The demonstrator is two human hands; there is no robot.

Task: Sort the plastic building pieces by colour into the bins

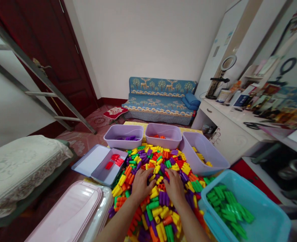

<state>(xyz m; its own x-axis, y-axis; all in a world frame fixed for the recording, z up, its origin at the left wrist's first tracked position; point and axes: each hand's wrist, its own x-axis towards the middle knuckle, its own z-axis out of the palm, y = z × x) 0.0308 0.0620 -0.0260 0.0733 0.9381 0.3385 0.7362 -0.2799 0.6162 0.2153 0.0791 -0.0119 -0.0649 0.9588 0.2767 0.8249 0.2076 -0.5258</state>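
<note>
A wide heap of small plastic building blocks (160, 198), in yellow, green, orange, purple and red, spreads over the table before me. My left hand (142, 183) rests on the heap with its fingers apart, thumb and forefinger around loose yellow blocks. Just to its right, my right hand (174, 186) bends its fingers down at a red building block (166, 174), which shows at the fingertips and is partly hidden. Red blocks (114, 160) lie in the open lidded box (101, 178) on the left. Green blocks (229, 206) fill part of the turquoise bin (266, 215) on the right.
Three lilac bins line the far side: one with purple blocks (123, 144), one with orange blocks (163, 146), one with yellow blocks (198, 169). A pink lid (67, 208) sits front left. Beyond are a blue sofa (160, 101), a ladder (44, 80) and a cluttered dresser (234, 117).
</note>
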